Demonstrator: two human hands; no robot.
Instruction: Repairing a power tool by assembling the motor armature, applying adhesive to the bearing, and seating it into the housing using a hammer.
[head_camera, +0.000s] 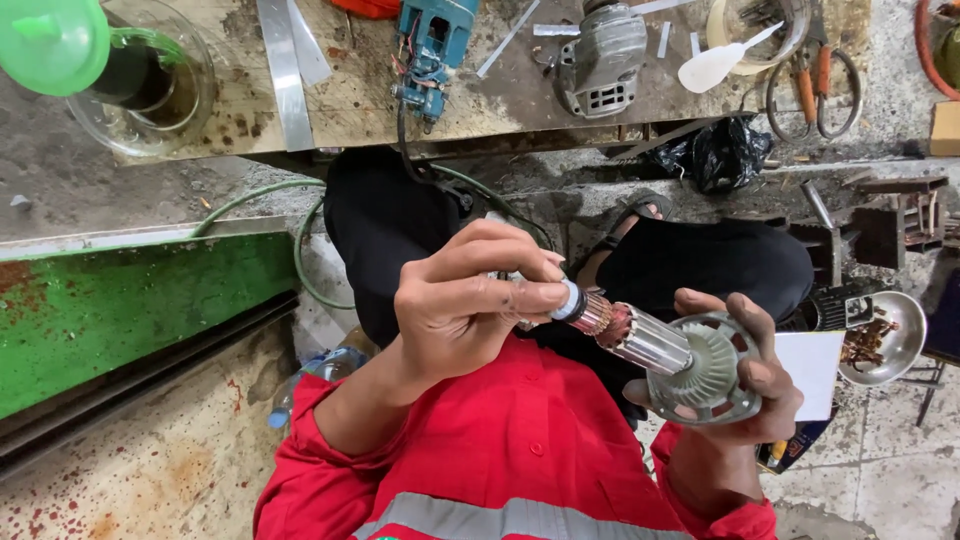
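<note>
Motor armature, fan end cupped in right hand, left hand fingers pinched on its bearing end

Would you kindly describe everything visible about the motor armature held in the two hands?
The motor armature lies roughly level above the person's lap, between both hands. From left to right it shows a dark bearing with a pale ring, a copper-coloured commutator, reddish windings, a shiny ribbed metal core and a grey plastic-looking fan disc with fine blades. The left hand pinches the bearing end with its fingertips; the right hand cups the fan. It looks used and slightly grimy.
</note>
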